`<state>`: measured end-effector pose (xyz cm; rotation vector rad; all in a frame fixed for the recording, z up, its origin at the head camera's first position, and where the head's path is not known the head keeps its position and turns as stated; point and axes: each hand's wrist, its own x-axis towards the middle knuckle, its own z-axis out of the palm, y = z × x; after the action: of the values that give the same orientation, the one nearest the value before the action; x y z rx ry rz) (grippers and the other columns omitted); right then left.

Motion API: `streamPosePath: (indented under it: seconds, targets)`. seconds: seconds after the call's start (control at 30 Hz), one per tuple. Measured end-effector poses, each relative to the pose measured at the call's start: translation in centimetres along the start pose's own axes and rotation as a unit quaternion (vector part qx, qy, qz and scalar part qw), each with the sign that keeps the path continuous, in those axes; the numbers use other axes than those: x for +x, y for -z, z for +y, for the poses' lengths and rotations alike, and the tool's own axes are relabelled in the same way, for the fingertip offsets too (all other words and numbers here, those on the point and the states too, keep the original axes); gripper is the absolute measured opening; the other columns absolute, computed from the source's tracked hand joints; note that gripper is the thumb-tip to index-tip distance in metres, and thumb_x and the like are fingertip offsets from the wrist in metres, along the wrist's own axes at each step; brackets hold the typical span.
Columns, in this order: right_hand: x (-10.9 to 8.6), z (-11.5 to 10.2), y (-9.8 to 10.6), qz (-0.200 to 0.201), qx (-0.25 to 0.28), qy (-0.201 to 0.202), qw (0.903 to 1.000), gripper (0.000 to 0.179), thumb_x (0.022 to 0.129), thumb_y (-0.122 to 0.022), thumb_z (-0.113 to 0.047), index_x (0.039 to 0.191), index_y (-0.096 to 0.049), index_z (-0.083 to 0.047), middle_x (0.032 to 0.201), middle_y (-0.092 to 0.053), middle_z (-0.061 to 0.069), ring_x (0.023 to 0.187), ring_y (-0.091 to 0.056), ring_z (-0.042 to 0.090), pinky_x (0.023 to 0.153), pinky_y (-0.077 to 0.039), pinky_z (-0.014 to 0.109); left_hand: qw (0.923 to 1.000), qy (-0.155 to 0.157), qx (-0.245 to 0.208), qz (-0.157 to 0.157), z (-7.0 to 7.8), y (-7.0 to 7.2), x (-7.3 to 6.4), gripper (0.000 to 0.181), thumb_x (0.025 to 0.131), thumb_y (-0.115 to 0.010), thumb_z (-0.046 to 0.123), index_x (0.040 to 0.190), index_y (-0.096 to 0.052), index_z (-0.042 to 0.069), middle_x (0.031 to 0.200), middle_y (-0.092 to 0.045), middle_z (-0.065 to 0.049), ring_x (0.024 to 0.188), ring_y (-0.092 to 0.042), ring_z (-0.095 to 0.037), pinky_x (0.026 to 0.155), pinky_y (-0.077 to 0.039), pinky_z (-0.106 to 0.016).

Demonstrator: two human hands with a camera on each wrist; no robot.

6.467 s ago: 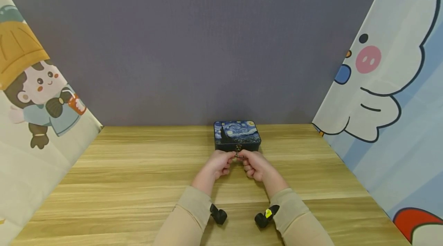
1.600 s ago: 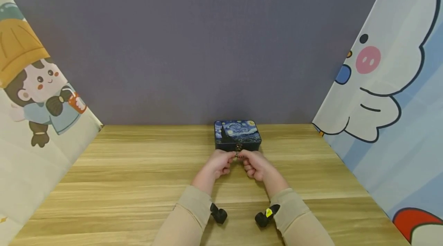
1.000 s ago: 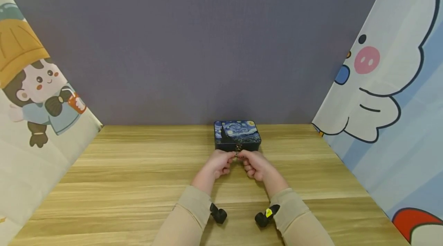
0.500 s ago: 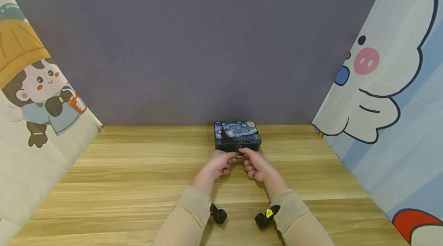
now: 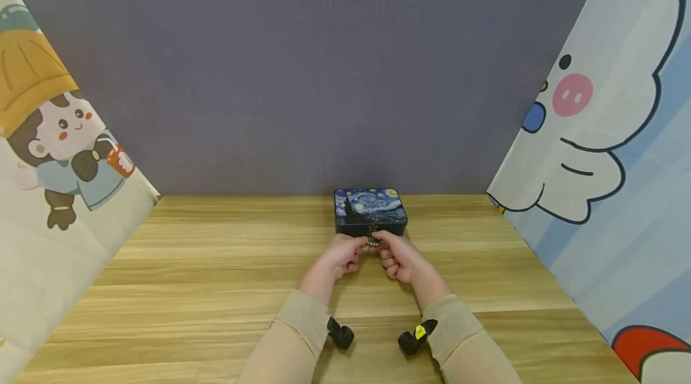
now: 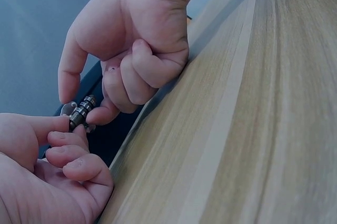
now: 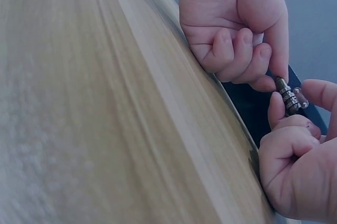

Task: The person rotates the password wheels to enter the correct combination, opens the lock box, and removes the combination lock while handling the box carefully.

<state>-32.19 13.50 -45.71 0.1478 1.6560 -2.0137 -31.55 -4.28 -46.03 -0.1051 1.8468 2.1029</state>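
In front of the box [image 5: 370, 206], a lock [image 6: 81, 111] is being pinched at one end by the left hand [image 5: 343, 255], farther along by the right hand [image 5: 398, 257]; a light, stiff body is probably being handled, best held by its ends.

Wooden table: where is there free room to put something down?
The table is bare between left sleeve and left cartoon panel, and between right sleeve and right cartoon panel. Crowded: directly before the box, where left hand and right hand meet at the combination lock.
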Motion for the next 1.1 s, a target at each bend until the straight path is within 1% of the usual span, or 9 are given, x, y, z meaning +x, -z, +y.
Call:
streamPosePath:
  seconds: [0.27, 0.63, 1.1]
  targets:
    - [-0.11, 0.04, -0.02, -0.004, -0.011, -0.001, 0.9999, 0.030, 0.095, -0.062, -0.032, 0.095, -0.060, -0.002, 0.055, -0.027, -0.011, 0.041, -0.022, 0.002, 0.037, -0.019, 0.018, 1.0000, 0.001, 0.005, 0.004, 0.00, -0.05, -0.11, 0.023, 0.102, -0.062, 0.020, 0.087, -0.059, 0.002, 0.067, -0.046, 0.000, 0.050, -0.032, -0.011, 0.046, -0.032, -0.024]
    - [-0.16, 0.10, -0.19, 0.006, -0.022, 0.004, 0.9997, 0.026, 0.095, -0.065, -0.026, 0.095, -0.062, -0.001, 0.055, -0.030, -0.010, 0.042, -0.023, 0.003, 0.038, -0.020, 0.018, 0.9999, 0.004, 0.008, 0.007, 0.07, -0.19, -0.22, 0.023, 0.102, -0.062, 0.020, 0.092, -0.062, 0.000, 0.067, -0.046, 0.001, 0.051, -0.033, -0.010, 0.047, -0.032, -0.024]
    - [-0.18, 0.09, -0.40, 0.014, -0.021, 0.009, 0.9996, 0.021, 0.094, -0.063, -0.022, 0.093, -0.062, -0.001, 0.056, -0.031, -0.009, 0.042, -0.023, 0.003, 0.037, -0.019, 0.018, 0.9999, 0.005, 0.008, 0.006, 0.15, -0.13, -0.29, 0.022, 0.102, -0.062, 0.021, 0.091, -0.061, 0.002, 0.068, -0.047, 0.001, 0.051, -0.033, -0.011, 0.047, -0.032, -0.024]
